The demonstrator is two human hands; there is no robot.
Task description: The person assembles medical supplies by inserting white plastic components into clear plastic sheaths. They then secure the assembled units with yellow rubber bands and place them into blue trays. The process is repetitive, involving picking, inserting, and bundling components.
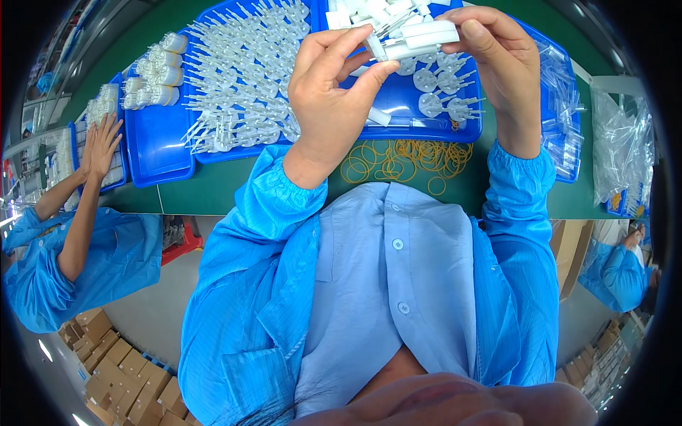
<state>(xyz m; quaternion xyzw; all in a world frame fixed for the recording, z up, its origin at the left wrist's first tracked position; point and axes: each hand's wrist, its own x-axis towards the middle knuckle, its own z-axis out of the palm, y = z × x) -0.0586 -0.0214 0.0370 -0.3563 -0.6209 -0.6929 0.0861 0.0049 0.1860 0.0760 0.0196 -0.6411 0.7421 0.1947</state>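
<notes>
Over the blue tray at the top middle, my left hand (330, 92) pinches a thin white plastic piece (374, 47) between thumb and fingers. My right hand (501, 60) grips the right end of a white plastic tube-like part (430, 34) with thumb and forefinger. The two pieces meet or overlap between my hands; whether they are joined I cannot tell. Beneath them lie a heap of white plastic parts (355, 13) and several round white pieces with thin prongs (446, 99). One loose white part (379, 116) rests near the tray's front edge.
Yellow rubber bands (426, 160) lie on the green table (270, 195) close to my body. A blue tray of pronged white pieces (245, 78) stands left; clear plastic pieces (558, 92) fill a tray at right. Beside it are clear bags (621, 142). A co-worker's hands (99, 149) are far left.
</notes>
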